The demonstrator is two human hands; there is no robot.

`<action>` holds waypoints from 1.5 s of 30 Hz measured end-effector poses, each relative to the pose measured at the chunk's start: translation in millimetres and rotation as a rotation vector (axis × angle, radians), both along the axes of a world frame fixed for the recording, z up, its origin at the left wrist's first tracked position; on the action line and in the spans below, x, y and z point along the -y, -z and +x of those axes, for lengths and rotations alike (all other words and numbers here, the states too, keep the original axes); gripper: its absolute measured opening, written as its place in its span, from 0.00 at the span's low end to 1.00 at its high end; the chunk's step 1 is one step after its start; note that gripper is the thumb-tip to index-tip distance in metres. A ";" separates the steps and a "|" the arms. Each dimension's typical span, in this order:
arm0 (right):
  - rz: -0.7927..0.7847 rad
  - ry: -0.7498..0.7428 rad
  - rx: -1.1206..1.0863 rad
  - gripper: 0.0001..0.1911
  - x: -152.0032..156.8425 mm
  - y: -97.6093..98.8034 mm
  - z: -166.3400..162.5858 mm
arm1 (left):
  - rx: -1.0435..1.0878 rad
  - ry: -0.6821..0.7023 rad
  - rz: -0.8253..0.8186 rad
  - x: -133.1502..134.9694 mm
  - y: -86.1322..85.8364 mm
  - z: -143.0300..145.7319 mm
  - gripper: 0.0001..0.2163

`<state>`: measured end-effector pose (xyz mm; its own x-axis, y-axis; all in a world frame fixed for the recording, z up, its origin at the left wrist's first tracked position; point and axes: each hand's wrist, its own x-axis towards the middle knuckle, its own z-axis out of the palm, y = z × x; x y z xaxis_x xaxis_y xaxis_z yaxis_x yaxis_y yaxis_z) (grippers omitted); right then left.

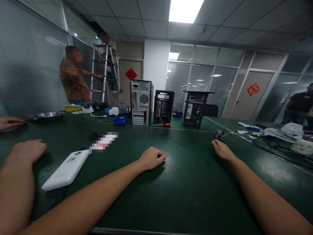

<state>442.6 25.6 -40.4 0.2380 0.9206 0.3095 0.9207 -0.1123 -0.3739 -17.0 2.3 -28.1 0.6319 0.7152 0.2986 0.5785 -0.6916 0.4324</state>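
Note:
My left hand (153,158) rests knuckles-up on the green table (186,182), its fingers curled into a loose fist with nothing showing in them. My right hand (221,148) lies flat on the table further right, fingers stretched toward a small metal object (220,133) just beyond the fingertips. A white flat device (67,169) lies to the left of my left forearm. Neither hand touches any object.
Another person's arm and fist (28,150) rest at the near left, and a further hand (9,123) at the left edge. Three computer towers (140,102) stand mid-table beside a red-handled screwdriver (165,124), a blue tray (119,120) and a metal pan (49,115). People stand by a ladder (106,75); cables lie right.

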 end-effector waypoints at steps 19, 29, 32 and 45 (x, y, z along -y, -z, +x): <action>0.141 0.282 -0.084 0.26 18.6 -10.9 44.2 | -0.022 -0.002 0.024 1.3 -2.5 -0.1 0.22; -0.013 0.162 0.056 0.20 32.8 -29.3 81.6 | -0.011 0.006 -0.017 0.8 -2.2 -1.0 0.22; -0.043 0.128 0.068 0.21 34.5 -25.7 78.1 | -0.022 0.000 -0.015 0.3 -1.9 -0.4 0.22; -0.002 0.217 0.067 0.22 35.7 -25.4 83.4 | -0.015 0.006 -0.004 -1.8 0.8 -1.4 0.21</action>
<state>526.0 -10.1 -15.0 0.4099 0.8504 0.3298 0.8974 -0.3113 -0.3126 -18.4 4.1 -28.9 0.6403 0.7128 0.2862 0.5810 -0.6931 0.4267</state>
